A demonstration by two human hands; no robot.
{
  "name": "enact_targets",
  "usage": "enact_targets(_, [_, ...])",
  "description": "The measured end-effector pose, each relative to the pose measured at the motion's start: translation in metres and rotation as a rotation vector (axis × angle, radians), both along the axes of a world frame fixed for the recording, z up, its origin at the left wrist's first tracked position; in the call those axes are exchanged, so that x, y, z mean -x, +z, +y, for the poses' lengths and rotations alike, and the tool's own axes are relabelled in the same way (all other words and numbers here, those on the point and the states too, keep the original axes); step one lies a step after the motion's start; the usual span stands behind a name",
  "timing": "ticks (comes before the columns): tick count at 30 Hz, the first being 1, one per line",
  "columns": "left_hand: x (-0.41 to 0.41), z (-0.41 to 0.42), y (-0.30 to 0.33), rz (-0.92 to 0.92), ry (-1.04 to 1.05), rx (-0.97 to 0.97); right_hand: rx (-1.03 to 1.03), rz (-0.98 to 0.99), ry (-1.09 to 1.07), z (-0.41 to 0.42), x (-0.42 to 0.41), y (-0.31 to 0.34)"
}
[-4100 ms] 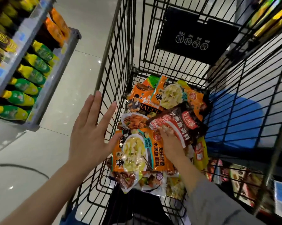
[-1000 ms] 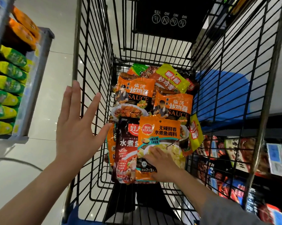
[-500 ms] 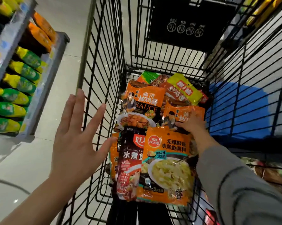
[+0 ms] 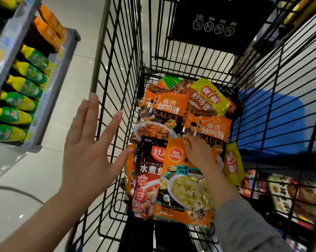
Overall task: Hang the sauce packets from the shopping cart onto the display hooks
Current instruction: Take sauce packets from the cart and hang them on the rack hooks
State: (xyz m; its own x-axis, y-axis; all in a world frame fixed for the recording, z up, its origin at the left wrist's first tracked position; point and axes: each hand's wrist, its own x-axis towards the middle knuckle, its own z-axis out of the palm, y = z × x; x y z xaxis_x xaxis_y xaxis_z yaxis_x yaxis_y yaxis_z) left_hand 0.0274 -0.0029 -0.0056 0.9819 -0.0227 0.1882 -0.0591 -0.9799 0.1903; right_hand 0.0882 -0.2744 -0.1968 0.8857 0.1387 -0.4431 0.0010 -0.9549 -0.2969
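Several sauce packets lie heaped in the black wire shopping cart point(image 4: 120, 70). Nearest me, an orange packet showing a pale yellow dish point(image 4: 186, 195) lies beside a dark red packet point(image 4: 148, 179). Behind them are two orange "SAUCE" packets point(image 4: 164, 113) and a yellow packet point(image 4: 211, 95). My right hand point(image 4: 197, 153) is inside the cart, its fingers curled over the top edge of the orange packet with the yellow dish. My left hand point(image 4: 88, 157) hovers outside the cart's left wall, fingers spread and holding nothing. No display hooks are in view.
A shelf point(image 4: 49, 99) with green and yellow bottles point(image 4: 26, 84) stands at the left across a strip of pale floor. Packaged goods on a display point(image 4: 284, 193) show through the cart's right wall. A blue object point(image 4: 273, 120) lies beyond that wall.
My right hand has drawn back from the rear "SAUCE" packet to the top edge of the orange packet nearest me. My left hand has stayed spread beside the cart.
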Motion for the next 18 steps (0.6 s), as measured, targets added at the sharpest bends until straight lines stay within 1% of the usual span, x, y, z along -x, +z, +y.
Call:
enact_targets(1, [0.000, 0.000, 0.000, -0.001, 0.001, 0.005, 0.011, 0.023, 0.032, -0.002, 0.004, 0.000])
enact_targets(3, [0.000, 0.001, 0.000, 0.002, 0.003, 0.012, -0.021, 0.138, 0.055, -0.007, 0.006, 0.004])
enact_targets(5, [0.000, 0.001, 0.000, 0.006, 0.004, 0.012, -0.121, 0.245, -0.018, -0.012, 0.002, 0.010])
enact_targets(6, [0.000, 0.001, -0.001, 0.007, 0.003, 0.013, -0.146, 0.257, -0.069, -0.013, 0.000, 0.014])
enact_targets(8, [0.000, 0.001, -0.001, 0.008, -0.001, 0.017, -0.070, 0.214, -0.093, -0.011, 0.001, 0.027])
enact_targets(10, [0.000, 0.001, -0.001, 0.017, -0.001, 0.029, -0.011, 0.134, -0.013, -0.004, 0.011, 0.039])
enact_targets(13, [0.000, 0.002, -0.002, 0.018, -0.011, 0.038, -0.139, 0.181, 0.190, 0.019, 0.031, 0.051])
enact_targets(15, [0.000, 0.003, -0.003, 0.017, -0.013, 0.041, -0.209, 0.172, 0.258, 0.039, 0.026, 0.050])
enact_targets(17, [0.001, 0.003, -0.003, 0.015, -0.010, 0.039, -0.178, 0.137, 0.287, 0.053, 0.007, 0.039])
enact_targets(18, [0.001, 0.003, -0.003, 0.014, -0.011, 0.041, -0.122, 0.150, 0.310, 0.058, -0.002, 0.032])
